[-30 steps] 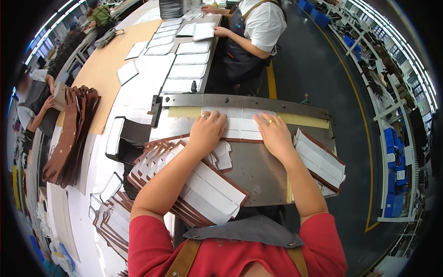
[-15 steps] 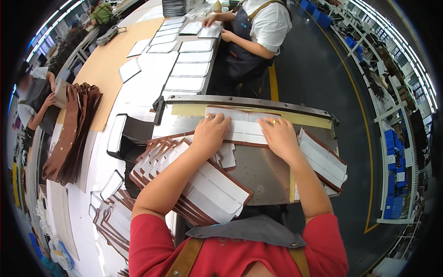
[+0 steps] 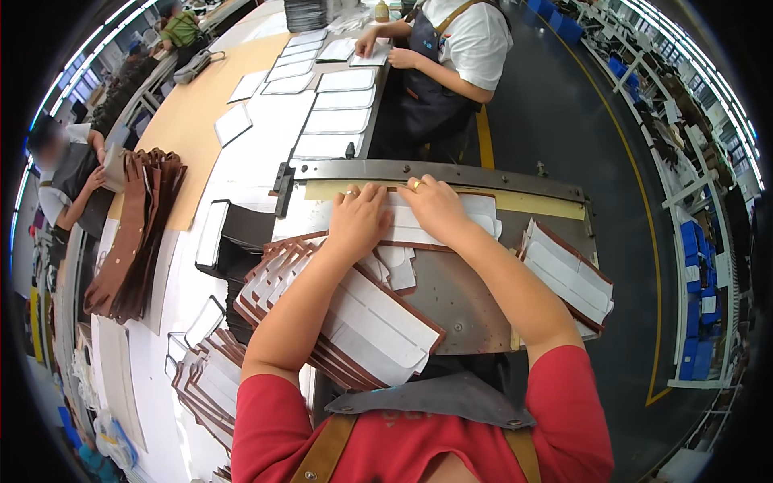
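Note:
A white-faced panel with brown edges (image 3: pixel 481 211) lies lengthwise on a metal work plate, along the yellowish strip below the metal bar. My left hand (image 3: pixel 360 221) rests on its left part, fingers stretched toward the far edge. My right hand (image 3: pixel 435 208) lies beside it near the panel's middle, fingertips pressing on the far edge. Both hands look open, and they cover part of the panel. Under my left forearm fans a pile of similar brown-edged white panels (image 3: pixel 386 322). More such panels (image 3: pixel 568 274) lie at the plate's right side.
A metal bar (image 3: pixel 483 179) crosses the plate's far side. Black white-faced pieces (image 3: pixel 211 233) are stacked left, near brown strap-like leather pieces (image 3: pixel 133 241). A co-worker (image 3: pixel 463 56) handles white pieces across the table; another person (image 3: pixel 72 169) works at far left. Shelving with blue bins stands right.
My right hand has moved left along the panel's far edge, close to my left hand. The left hand has shifted slightly left. The panel's right end is now uncovered.

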Available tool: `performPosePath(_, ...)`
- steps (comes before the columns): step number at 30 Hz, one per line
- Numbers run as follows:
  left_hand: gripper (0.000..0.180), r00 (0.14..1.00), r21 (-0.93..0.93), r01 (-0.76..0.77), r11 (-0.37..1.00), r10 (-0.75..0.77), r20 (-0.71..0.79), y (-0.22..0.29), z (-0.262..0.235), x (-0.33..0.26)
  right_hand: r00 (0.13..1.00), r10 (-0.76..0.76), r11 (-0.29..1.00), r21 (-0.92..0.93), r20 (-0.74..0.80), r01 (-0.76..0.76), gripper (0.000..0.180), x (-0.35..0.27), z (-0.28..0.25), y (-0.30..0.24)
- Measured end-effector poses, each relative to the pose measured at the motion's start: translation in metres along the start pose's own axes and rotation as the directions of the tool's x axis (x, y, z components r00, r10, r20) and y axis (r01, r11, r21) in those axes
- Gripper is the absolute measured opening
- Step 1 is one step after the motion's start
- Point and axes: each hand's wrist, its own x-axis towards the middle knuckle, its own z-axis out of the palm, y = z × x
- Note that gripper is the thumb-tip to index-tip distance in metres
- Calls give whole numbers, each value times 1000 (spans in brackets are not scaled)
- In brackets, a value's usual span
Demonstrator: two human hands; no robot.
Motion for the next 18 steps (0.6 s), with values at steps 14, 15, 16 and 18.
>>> performPosePath(14, 43, 997, 94, 74, 993, -72, -19, 3, -4, -3, 917, 394, 883, -302, 64, -359, 16, -80, -90, 63)
performPosePath(15, 45, 996, 73, 83, 994, -84, 8, 5, -7, -1, 887, 443, 870, -301, 133, -389, 19, -84, -88, 62)
performPosePath(16, 46, 995, 52, 91, 994, -93, 36, 6, -9, 1, 849, 488, 856, -302, 202, -420, 22, -85, -86, 59)
performPosePath(18, 49, 993, 35, 100, 994, -102, 53, 3, -13, 3, 829, 523, 848, -222, 199, -481, 23, -90, -76, 56)
